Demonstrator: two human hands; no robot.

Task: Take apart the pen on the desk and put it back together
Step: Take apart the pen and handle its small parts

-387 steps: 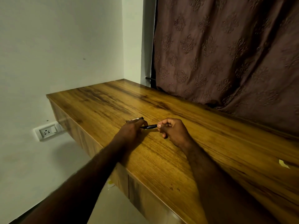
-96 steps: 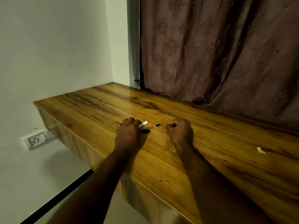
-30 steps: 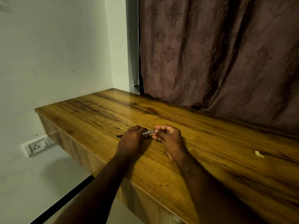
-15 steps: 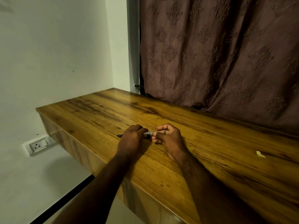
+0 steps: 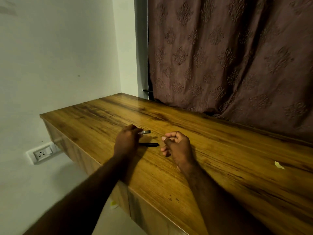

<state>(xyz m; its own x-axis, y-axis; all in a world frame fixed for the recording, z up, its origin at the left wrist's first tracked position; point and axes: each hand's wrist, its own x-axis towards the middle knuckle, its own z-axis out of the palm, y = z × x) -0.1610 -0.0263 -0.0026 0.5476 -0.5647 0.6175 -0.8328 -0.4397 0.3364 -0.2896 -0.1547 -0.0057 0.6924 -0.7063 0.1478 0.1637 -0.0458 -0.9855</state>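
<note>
My left hand rests on the wooden desk with its fingers closed on a silvery pen piece that sticks out to the right. A black pen part lies flat on the desk just right of that hand. My right hand sits a little further right, fingers loosely curled, thumb and forefinger pinched together; whether something small is between them I cannot tell. A tiny dark speck lies on the wood between the hands.
A brown patterned curtain hangs along the desk's far edge. A pale scrap of paper lies at the right. The desk's near edge drops to the floor; a wall socket sits low on the left wall.
My hands were together at the silvery piece; now the right hand has drawn away to the right. The black part lies uncovered on the desk between them.
</note>
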